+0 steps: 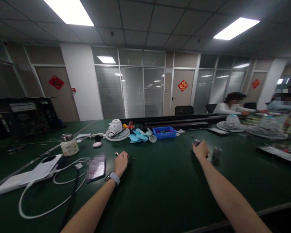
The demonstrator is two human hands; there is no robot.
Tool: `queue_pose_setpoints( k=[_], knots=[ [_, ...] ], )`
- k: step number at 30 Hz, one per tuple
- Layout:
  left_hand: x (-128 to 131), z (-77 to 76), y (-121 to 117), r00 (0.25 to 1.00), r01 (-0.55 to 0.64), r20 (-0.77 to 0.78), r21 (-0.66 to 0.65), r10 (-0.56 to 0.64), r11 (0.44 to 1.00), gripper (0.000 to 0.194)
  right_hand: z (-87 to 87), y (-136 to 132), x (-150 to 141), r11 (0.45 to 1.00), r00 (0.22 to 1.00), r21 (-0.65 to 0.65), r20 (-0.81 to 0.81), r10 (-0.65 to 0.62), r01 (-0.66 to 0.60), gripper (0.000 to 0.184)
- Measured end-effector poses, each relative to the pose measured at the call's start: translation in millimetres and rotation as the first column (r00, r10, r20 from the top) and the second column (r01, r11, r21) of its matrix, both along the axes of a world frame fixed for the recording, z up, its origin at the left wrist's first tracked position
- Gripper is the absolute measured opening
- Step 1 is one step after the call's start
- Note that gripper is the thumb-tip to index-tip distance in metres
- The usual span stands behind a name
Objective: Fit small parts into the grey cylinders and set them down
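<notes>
Cylinder sits pinched in the right hand, right of centre at the table, near a second cylinder; a firm, level grip should avoid knocking that one. Whether the curled left hand pinches the white piece, one cannot tell.

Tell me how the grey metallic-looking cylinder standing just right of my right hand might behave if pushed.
The cylinder looks metallic, so it may feel heavy for its size. It stands upright, so a hard push could tip it; its round side would probably then roll.
</notes>
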State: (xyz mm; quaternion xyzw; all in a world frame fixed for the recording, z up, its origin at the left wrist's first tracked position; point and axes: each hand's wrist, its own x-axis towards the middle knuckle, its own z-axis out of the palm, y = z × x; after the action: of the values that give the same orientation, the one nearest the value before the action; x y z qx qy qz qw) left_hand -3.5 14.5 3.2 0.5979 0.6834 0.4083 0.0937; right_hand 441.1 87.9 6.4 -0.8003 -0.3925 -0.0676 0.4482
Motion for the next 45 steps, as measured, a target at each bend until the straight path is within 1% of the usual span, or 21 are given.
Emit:
queue_pose_setpoints(
  k=[2, 4, 5, 6, 7, 8, 10, 12, 15, 17, 19, 20, 21, 23, 26, 28, 30, 32, 34, 40, 45],
  knots=[
    [-0.8, -0.5, 0.7, 1.000, -0.008, 0.016, -0.001, 0.008, 1.000, 0.030, 13.5, -9.7, -34.1, 0.983, 0.986, 0.175, 0.168, 0.025, -0.055, 0.063],
    [-1.5, -1.2, 1.5, 0.999, -0.009, 0.031, -0.006, 0.009, 1.000, 0.030, 23.8, -21.9, -84.6, 0.918, 0.908, 0.226, 0.346, 0.238, -0.326, 0.053],
    [-1.8, -1.6, 1.7, 0.999, -0.006, 0.035, -0.006, 0.006, 1.000, 0.030, 26.3, -28.4, -113.8, 0.849, 0.824, 0.171, 0.396, 0.406, -0.500, 0.045],
    [-2.0, -1.9, 1.8, 0.999, -0.002, 0.036, -0.006, 0.002, 1.000, 0.030, 26.5, -34.6, -143.9, 0.750, 0.711, 0.085, 0.402, 0.577, -0.656, 0.038],
    [-2.0, -2.1, 1.8, 0.999, 0.002, 0.032, -0.004, -0.002, 1.000, 0.030, 24.8, -40.2, -173.3, 0.627, 0.579, -0.015, 0.366, 0.728, -0.779, 0.035],
    [-2.0, -2.2, 1.6, 1.000, 0.004, 0.026, 0.000, -0.004, 1.000, 0.030, 21.6, -45.0, -200.6, 0.530, 0.481, -0.096, 0.309, 0.821, -0.843, 0.037],
    [-1.8, -2.5, 1.3, 1.000, 0.000, 0.014, 0.007, 0.000, 1.000, 0.030, 13.1, -51.4, -245.5, 0.435, 0.401, -0.215, 0.185, 0.897, -0.875, 0.043],
    [-1.5, -2.9, 1.3, 1.000, -0.005, 0.007, 0.004, 0.005, 1.000, 0.031, 5.1, -53.9, -275.1, 0.435, 0.418, -0.280, 0.123, 0.900, -0.855, 0.045],
    [-1.2, -3.5, 1.9, 1.000, 0.000, -0.013, -0.002, 0.000, 1.000, 0.031, -1.7, -53.0, -292.7, 0.461, 0.439, -0.288, 0.141, 0.887, -0.839, 0.029],
    [-1.0, -3.6, 2.3, 1.000, 0.006, -0.026, -0.006, -0.006, 1.000, 0.032, -0.8, -50.0, -286.4, 0.447, 0.416, -0.256, 0.166, 0.894, -0.857, 0.022],
    [-0.8, -3.4, 2.4, 0.999, 0.004, -0.033, -0.016, -0.005, 1.000, 0.031, 5.2, -43.4, -262.6, 0.421, 0.387, -0.187, 0.192, 0.902, -0.888, 0.022],
    [-0.6, -3.2, 2.4, 0.999, 0.002, -0.036, -0.023, -0.003, 1.000, 0.031, 9.8, -38.2, -243.4, 0.429, 0.397, -0.129, 0.213, 0.893, -0.894, 0.023],
    [-0.4, -3.0, 2.4, 0.999, 0.002, -0.039, -0.026, -0.003, 1.000, 0.031, 15.1, -32.0, -219.5, 0.461, 0.437, -0.055, 0.241, 0.867, -0.886, 0.025],
    [0.0, -2.6, 2.6, 0.999, 0.008, -0.047, -0.034, -0.010, 0.999, 0.031, 24.9, -18.1, -160.9, 0.597, 0.602, 0.120, 0.298, 0.741, -0.793, 0.028],
    [0.3, -2.2, 2.8, 0.998, 0.014, -0.061, -0.048, -0.017, 0.999, 0.030, 29.3, -0.9, -68.0, 0.806, 0.868, 0.343, 0.309, 0.388, -0.483, 0.032],
    [0.4, -1.9, 2.4, 0.997, 0.010, -0.072, -0.056, -0.014, 0.998, 0.030, 23.7, 3.9, -20.7, 0.904, 0.953, 0.334, 0.230, 0.198, -0.268, 0.032],
    [0.4, -1.6, 1.8, 0.997, 0.012, -0.073, -0.055, -0.016, 0.998, 0.030, 15.3, 3.8, 7.5, 0.965, 0.984, 0.230, 0.151, 0.089, -0.123, 0.030],
    [0.4, -1.5, 1.3, 0.998, 0.012, -0.065, -0.056, -0.016, 0.998, 0.031, 9.1, 1.3, 18.8, 0.990, 0.994, 0.128, 0.098, 0.044, -0.056, 0.029],
    [0.2, -2.0, 1.4, 0.998, 0.009, -0.060, -0.060, -0.013, 0.998, 0.032, 7.1, -0.9, 20.1, 0.996, 0.996, 0.073, 0.078, 0.039, -0.045, 0.029],
    [-1.2, -5.1, 3.9, 0.997, 0.026, -0.070, -0.055, -0.030, 0.998, 0.032, 9.5, 1.4, 21.0, 0.997, 0.993, 0.051, 0.106, 0.052, -0.058, 0.031],
    [-1.3, -6.4, 4.7, 0.996, 0.038, -0.074, -0.070, -0.043, 0.997, 0.031, 10.6, 4.0, 24.2, 0.999, 0.998, -0.005, 0.059, 0.036, -0.036, 0.034]
  ],
)
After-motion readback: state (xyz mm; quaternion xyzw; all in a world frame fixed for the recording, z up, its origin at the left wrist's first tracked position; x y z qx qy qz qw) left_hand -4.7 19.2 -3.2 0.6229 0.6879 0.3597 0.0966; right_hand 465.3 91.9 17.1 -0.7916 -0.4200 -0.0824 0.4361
